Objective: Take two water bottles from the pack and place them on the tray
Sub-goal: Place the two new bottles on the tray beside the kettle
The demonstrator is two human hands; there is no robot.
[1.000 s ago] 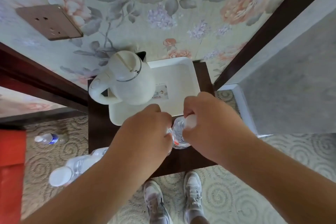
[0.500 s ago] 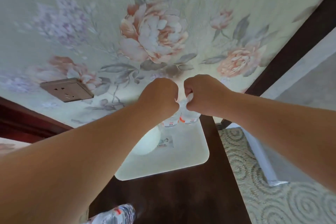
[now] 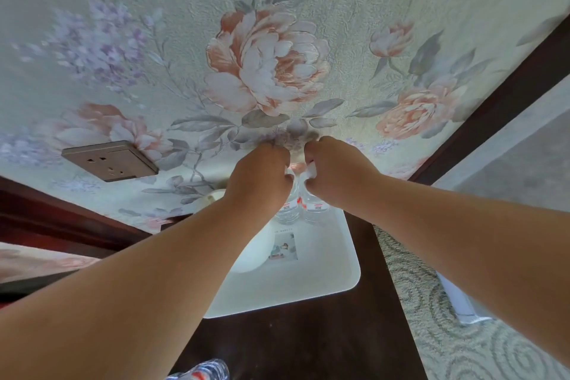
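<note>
Two clear water bottles with red-and-white labels stand upright, side by side, at the far end of the white tray [image 3: 333, 268]. My left hand [image 3: 262, 176] grips the top of the left bottle [image 3: 287, 210]. My right hand [image 3: 336, 170] grips the white-capped top of the right bottle [image 3: 317, 210]. Both bottle bases rest on or just above the tray floor; I cannot tell which. The tray lies on a dark wooden table [image 3: 308, 342]. Part of the bottle pack [image 3: 203, 372] shows at the bottom edge.
A white kettle [image 3: 256, 253] sits on the tray's left side, mostly hidden by my left forearm. Floral wallpaper with a brown wall socket [image 3: 108, 160] rises behind the table. Patterned carpet [image 3: 462, 333] lies to the right, beside a dark door frame.
Both hands carried the bottles from the table's near edge forward to the tray's far end. My view tilted up toward the wall. In the last half second the hands barely moved.
</note>
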